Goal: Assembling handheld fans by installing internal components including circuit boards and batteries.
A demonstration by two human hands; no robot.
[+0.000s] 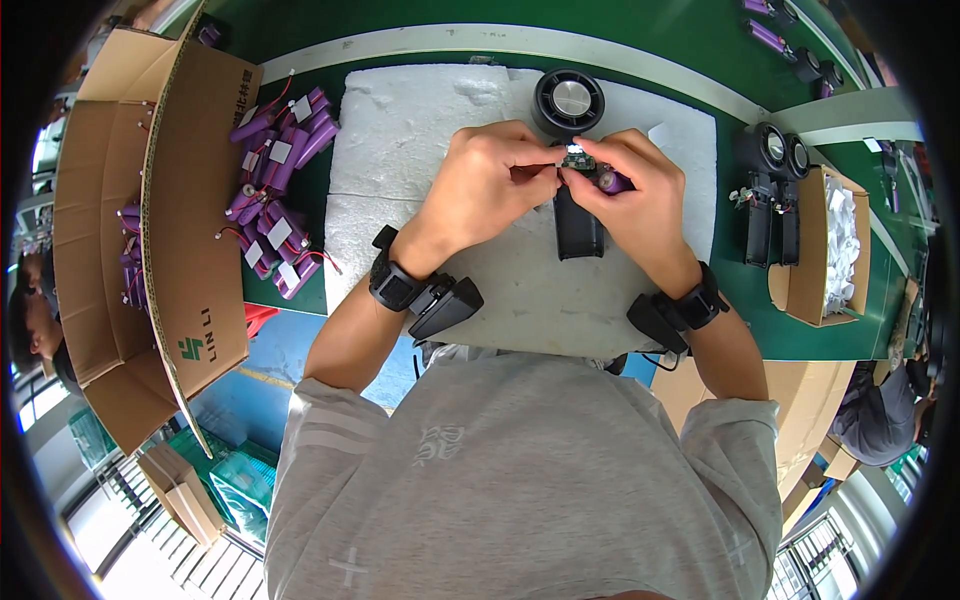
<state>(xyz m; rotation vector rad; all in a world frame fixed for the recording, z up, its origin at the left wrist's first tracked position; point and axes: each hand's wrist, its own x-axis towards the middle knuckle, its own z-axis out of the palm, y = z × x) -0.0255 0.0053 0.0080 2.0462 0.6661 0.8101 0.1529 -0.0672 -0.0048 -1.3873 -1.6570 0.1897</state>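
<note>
In front of me on a white foam sheet lies a black handheld fan with a round head and an open handle shell. Above the handle, a small green circuit board with white connectors sits between my fingertips. My left hand is closed, thumb and forefinger pinching the board's left edge. From the other side, my right hand closes around a purple battery cell, its thumb and forefinger tips at the board's right side. Fingers partly hide the board and the battery.
Several purple batteries with wires are heaped left of the foam, beside a tall cardboard box. At right stand black fan units and a carton holding white parts. More fan parts lie beyond the pale rail.
</note>
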